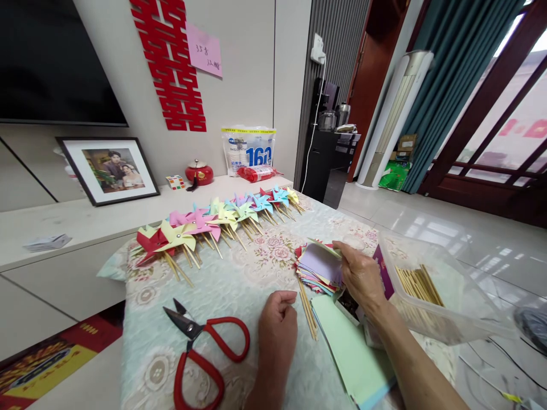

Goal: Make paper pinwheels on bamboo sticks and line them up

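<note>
My right hand [361, 276] rests on a stack of coloured paper squares [318, 267], fingertips pinching the edge of the top sheet. My left hand [277, 319] lies on the floral tablecloth [239, 279] with fingers curled shut, holding nothing, beside a few wooden sticks [307, 310]. Red-handled scissors [200, 341] lie open to the left of that hand. A row of several finished paper pinwheels [213, 219] on sticks runs across the far side of the cloth. Larger pale green sheets [354, 353] lie under my right forearm.
A clear plastic box [436, 296] holding wooden sticks stands at the right. Behind the table runs a low white cabinet [85, 222] with a framed photo [109, 169], a red pot [199, 172] and a pack of cups [249, 149]. Tiled floor lies to the right.
</note>
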{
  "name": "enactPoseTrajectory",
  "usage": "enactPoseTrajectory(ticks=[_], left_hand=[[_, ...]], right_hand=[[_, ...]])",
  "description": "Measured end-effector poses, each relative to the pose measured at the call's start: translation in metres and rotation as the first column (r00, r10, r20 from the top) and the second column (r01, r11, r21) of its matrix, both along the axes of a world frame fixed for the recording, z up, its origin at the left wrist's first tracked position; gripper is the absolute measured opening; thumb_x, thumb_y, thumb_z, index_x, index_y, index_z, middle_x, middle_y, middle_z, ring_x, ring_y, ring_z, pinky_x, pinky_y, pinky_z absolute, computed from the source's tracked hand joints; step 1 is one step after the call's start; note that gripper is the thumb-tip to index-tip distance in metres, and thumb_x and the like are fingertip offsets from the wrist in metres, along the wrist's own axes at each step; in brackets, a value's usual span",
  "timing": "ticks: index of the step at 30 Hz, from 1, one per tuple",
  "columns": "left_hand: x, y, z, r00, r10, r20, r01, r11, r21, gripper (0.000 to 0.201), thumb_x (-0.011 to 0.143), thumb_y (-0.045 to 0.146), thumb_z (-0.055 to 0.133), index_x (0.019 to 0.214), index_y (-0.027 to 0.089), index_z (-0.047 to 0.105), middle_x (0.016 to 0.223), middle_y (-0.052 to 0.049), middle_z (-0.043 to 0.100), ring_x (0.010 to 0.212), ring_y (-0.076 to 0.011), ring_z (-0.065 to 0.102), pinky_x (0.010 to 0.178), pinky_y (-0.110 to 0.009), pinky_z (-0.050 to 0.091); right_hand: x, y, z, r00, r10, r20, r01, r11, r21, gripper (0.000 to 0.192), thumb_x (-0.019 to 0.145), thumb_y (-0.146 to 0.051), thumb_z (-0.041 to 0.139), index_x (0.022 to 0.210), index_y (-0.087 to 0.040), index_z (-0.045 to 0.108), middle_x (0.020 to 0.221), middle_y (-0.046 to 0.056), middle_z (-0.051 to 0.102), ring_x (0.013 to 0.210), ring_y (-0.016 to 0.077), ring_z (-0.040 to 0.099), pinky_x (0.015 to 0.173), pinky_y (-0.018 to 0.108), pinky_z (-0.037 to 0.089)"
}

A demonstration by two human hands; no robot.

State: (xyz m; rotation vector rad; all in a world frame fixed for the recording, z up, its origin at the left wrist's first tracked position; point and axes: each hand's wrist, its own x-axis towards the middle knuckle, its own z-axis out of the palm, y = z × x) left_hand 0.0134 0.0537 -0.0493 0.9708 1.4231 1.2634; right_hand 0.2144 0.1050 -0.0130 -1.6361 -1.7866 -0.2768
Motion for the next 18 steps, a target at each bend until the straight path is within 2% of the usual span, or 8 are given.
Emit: enactPoseTrajectory(ticks=[5, 9, 12, 14, 16, 18], left_hand=[[0.000, 0.000, -0.003, 1.000, -0.007, 0.011, 0.007, 1.000, -0.007, 0.021, 0.062, 0.022, 0.062, 0.080, 0.019, 0.071, 0.070, -0.004, 0.070, 0.056, -0.0169, 0.057, 0.052, -0.026, 0.041], [0.000, 0.000, -0.009, 0.999, -0.004, 0.037, 0.003, 1.000, 0.016, 0.020, 0.064, 0.023, 0.061, 0.081, 0.019, 0.071, 0.070, -0.004, 0.070, 0.054, -0.0156, 0.056, 0.052, -0.025, 0.041], [0.000, 0.000, -0.012, 0.999, -0.007, 0.052, 0.006, 1.000, 0.030, 0.022, 0.065, 0.023, 0.059, 0.083, 0.018, 0.071, 0.070, -0.003, 0.070, 0.050, -0.0133, 0.052, 0.050, -0.025, 0.039], [0.000, 0.000, -0.011, 0.998, -0.006, 0.068, 0.005, 1.000, 0.027, 0.024, 0.065, 0.023, 0.058, 0.085, 0.018, 0.072, 0.071, -0.003, 0.070, 0.050, -0.0133, 0.052, 0.050, -0.024, 0.039], [0.001, 0.001, -0.009, 0.994, -0.012, 0.104, 0.009, 1.000, 0.026, 0.025, 0.065, 0.023, 0.060, 0.086, 0.017, 0.072, 0.074, -0.004, 0.071, 0.055, -0.0145, 0.056, 0.051, -0.025, 0.041], [0.001, 0.001, -0.004, 0.984, -0.032, 0.178, 0.024, 0.999, 0.046, 0.025, 0.064, 0.024, 0.063, 0.086, 0.017, 0.072, 0.079, -0.006, 0.073, 0.061, -0.0159, 0.060, 0.054, -0.025, 0.044]], right_hand=[[0.000, -0.001, 0.004, 0.987, 0.031, -0.159, -0.008, 0.990, 0.143, 0.040, 0.091, -0.014, 0.041, 0.118, -0.019, 0.070, 0.109, 0.010, 0.078, 0.099, 0.0252, 0.074, 0.089, 0.039, 0.056], [-0.008, -0.007, 0.015, 0.924, 0.097, -0.371, -0.043, 0.988, 0.151, 0.031, 0.091, -0.024, 0.049, 0.111, -0.022, 0.073, 0.108, 0.007, 0.078, 0.096, 0.0239, 0.073, 0.087, 0.037, 0.054], [-0.015, -0.010, 0.022, 0.816, 0.126, -0.564, -0.092, 0.992, 0.088, 0.025, 0.088, -0.032, 0.058, 0.104, -0.022, 0.075, 0.091, 0.003, 0.077, 0.082, 0.0210, 0.070, 0.072, 0.031, 0.052], [-0.019, -0.010, 0.023, 0.738, 0.137, -0.660, -0.138, 0.989, 0.051, 0.025, 0.084, -0.033, 0.063, 0.103, -0.021, 0.075, 0.075, 0.000, 0.073, 0.067, 0.0174, 0.063, 0.060, 0.027, 0.046], [-0.022, -0.010, 0.023, 0.676, 0.151, -0.721, -0.183, 0.982, 0.034, 0.026, 0.082, -0.032, 0.066, 0.102, -0.020, 0.075, 0.065, -0.003, 0.066, 0.057, 0.0142, 0.054, 0.052, 0.024, 0.039], [-0.027, -0.011, 0.022, 0.650, 0.156, -0.743, -0.210, 0.977, 0.021, 0.025, 0.080, -0.031, 0.067, 0.100, -0.019, 0.076, 0.058, -0.005, 0.061, 0.050, 0.0117, 0.046, 0.048, 0.023, 0.034]])
